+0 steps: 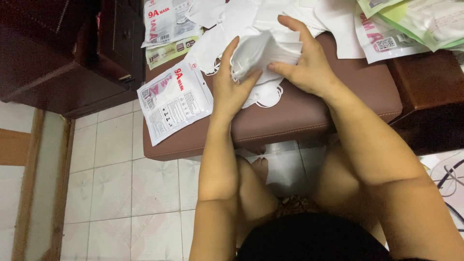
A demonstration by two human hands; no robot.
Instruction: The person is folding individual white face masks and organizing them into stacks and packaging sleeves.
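Both hands hold a stack of white folded face masks (263, 50) above a brown padded stool (299, 113). My left hand (232, 84) presses its palm and fingers against the stack's left side. My right hand (304, 60) wraps the right side, thumb under and fingers over the top. White ear loops (266, 99) hang beneath the stack onto the stool.
A white printed mask packet (174, 101) lies at the stool's left edge, overhanging it. More packets (166, 24) and loose white masks (333, 17) cover the stool's far side. Green-edged packets (420, 19) sit at top right. Dark wooden furniture (63, 53) stands left; tiled floor (121, 183) below.
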